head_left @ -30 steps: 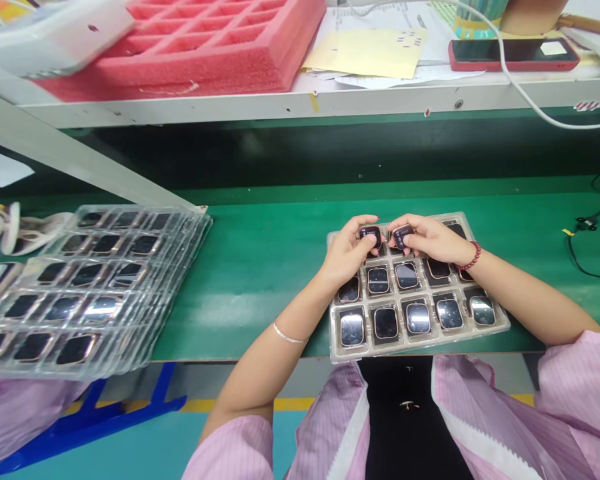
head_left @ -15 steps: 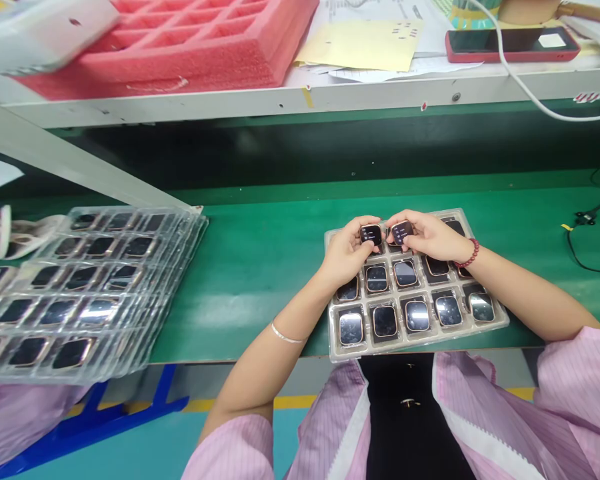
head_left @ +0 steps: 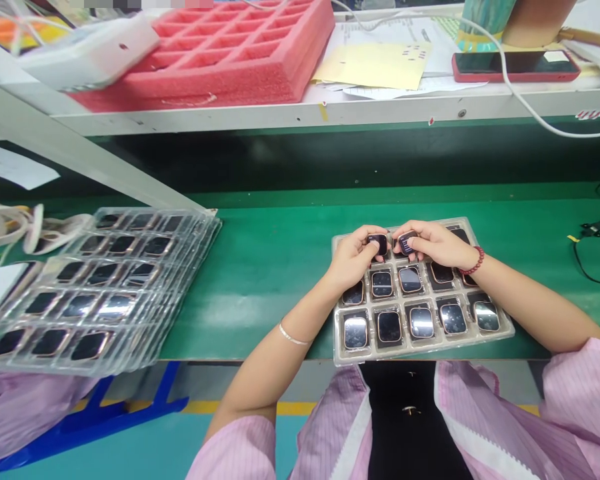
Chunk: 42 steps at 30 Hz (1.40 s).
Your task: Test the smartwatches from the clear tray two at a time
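Note:
My left hand (head_left: 355, 255) grips a smartwatch case (head_left: 377, 244) with a dark screen and gold rim, the thumb pressed on its glass. Close beside it, my right hand (head_left: 434, 244) is closed on another smartwatch case (head_left: 407, 243), whose lit screen shows small white text. Both are above the back row of a clear plastic tray (head_left: 425, 345). Several more square watch cases, such as one in the front row (head_left: 389, 327), lie face up in its pockets. My hands and wrists hide part of the back rows.
A stack of clear trays (head_left: 145, 333) with watch cases stands at the left of the green bench (head_left: 270, 280). Above the bench runs a shelf (head_left: 260, 120) bearing a red foam tray (head_left: 290, 73), papers and a phone (head_left: 515, 65). Black cables (head_left: 590, 230) lie far right.
The left watch's lit screen now looks dark under my thumb, and the right watch shows a different display and is turned slightly. The whole view has shifted a little; both hands stay over the tray.

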Motion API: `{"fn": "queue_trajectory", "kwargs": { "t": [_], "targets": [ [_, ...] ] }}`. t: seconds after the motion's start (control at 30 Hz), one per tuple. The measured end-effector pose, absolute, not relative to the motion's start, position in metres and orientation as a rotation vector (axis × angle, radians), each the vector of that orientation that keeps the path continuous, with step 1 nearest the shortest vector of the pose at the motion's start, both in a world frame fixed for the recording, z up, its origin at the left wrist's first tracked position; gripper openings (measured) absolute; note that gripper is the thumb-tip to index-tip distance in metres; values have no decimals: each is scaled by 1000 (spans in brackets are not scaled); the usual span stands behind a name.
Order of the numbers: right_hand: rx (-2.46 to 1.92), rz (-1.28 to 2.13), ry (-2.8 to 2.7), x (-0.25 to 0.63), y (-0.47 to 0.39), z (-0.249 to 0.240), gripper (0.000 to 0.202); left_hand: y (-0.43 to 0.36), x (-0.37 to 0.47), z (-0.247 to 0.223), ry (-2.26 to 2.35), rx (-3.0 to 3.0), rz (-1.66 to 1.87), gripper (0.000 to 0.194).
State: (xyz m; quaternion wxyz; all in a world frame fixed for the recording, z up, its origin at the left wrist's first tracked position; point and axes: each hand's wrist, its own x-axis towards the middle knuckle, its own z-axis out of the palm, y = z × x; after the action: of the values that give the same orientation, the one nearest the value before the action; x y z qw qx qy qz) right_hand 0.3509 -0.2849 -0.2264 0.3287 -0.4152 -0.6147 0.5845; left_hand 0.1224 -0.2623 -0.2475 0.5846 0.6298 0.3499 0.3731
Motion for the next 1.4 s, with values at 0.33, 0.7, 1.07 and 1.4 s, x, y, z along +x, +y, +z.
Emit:
{"fn": "queue_trajectory", "kwargs": {
  "t": [0.33,0.7,1.07,1.4],
  "targets": [
    [-1092,1516,-1605,352,-284,-229,20,-264,123,-244,795,1487,855,23],
    [-1106,1516,-1593,351,-284,-228,19,-264,123,-246,810,1483,868,24],
    [-1080,1432,-1675,354,-284,-233,43,-265,124,-248,816,1454,950,34],
    [-990,1392,-1768,354,-283,-234,43,-265,122,-245,846,1448,966,30]
  ]
}}
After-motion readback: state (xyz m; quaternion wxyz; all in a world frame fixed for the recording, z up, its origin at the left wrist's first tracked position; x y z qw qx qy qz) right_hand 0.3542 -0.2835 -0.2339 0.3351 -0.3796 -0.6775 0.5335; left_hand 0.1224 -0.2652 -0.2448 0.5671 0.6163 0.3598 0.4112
